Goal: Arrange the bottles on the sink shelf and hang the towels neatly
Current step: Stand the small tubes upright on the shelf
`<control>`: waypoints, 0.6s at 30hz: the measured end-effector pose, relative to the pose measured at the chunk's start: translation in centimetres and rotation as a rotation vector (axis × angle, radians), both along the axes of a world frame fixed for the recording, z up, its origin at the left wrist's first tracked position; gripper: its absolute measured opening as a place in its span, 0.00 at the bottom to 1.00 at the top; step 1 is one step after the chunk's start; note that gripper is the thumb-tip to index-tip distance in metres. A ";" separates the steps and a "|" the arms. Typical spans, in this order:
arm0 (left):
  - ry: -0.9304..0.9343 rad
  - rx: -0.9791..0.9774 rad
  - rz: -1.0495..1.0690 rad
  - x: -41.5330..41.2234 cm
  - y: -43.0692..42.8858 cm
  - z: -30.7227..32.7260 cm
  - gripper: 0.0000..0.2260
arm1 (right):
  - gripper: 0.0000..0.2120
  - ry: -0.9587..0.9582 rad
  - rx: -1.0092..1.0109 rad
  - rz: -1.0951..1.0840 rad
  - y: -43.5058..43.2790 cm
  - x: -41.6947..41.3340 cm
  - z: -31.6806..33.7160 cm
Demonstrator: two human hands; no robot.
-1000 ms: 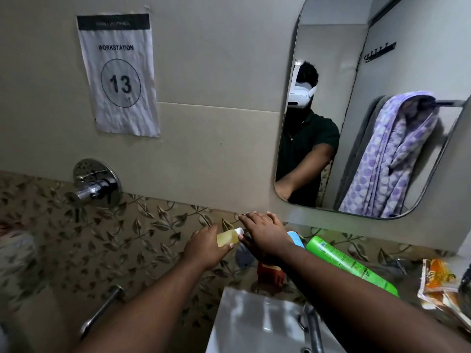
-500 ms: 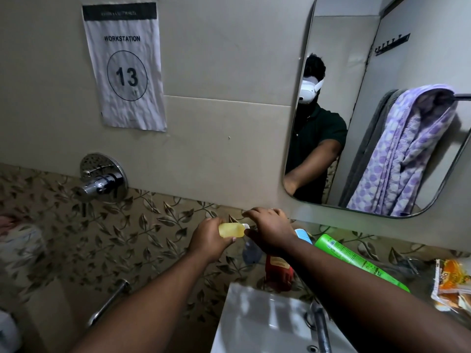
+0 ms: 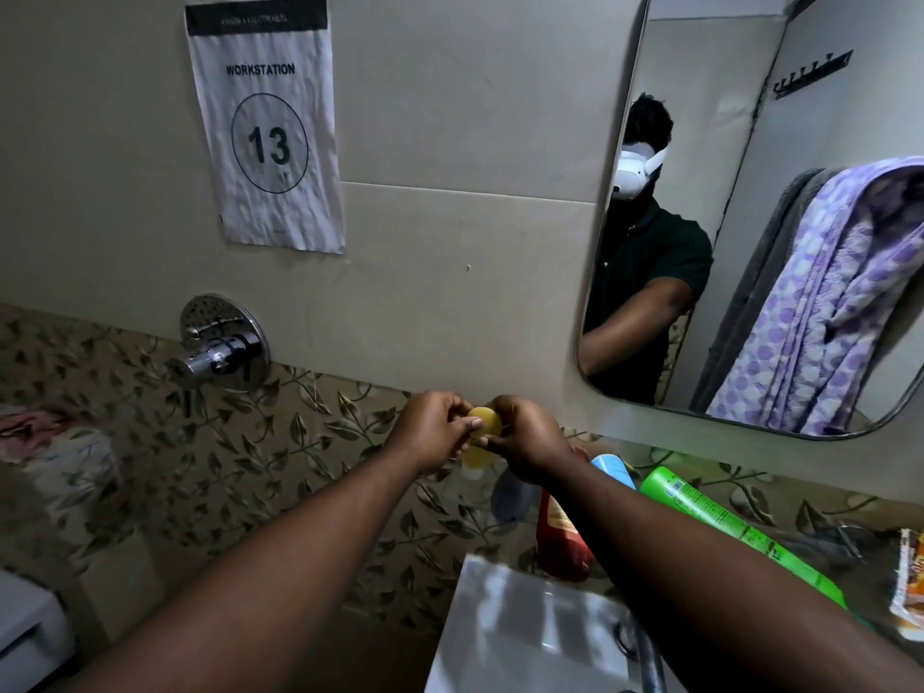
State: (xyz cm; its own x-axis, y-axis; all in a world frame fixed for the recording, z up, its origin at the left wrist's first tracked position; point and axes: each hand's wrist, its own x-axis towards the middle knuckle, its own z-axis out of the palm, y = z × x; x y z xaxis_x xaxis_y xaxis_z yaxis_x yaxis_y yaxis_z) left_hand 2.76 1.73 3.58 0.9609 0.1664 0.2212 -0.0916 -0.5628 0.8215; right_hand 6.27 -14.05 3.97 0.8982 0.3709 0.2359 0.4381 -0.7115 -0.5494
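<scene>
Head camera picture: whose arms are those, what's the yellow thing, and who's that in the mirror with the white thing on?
There is no machine here, just a person. The picture comes from a camera worn on their head, looking forward and down, so the two arms are their own. The mirror shows that same person wearing the white headset. Their left hand and right hand both hold a small yellow bottle, fingers curled round it, with its white cap pointing down. Past the white sink are a green bottle lying on its side, a red bottle and a blue bottle. The purple towel seen in the mirror hangs behind the person.
</scene>
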 end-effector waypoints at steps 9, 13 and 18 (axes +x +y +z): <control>0.043 -0.090 0.001 0.5 1.0 -0.6 0.04 | 0.14 -0.078 -0.048 0.016 0.3 -0.1 0.1; 0.040 -0.055 -0.008 0.0 1.1 -0.5 0.05 | 0.14 -0.089 -0.060 0.021 0.4 -0.1 0.0; 0.057 0.009 0.009 -0.6 1.3 -1.0 0.07 | 0.21 -0.037 -0.071 0.031 0.2 0.0 0.1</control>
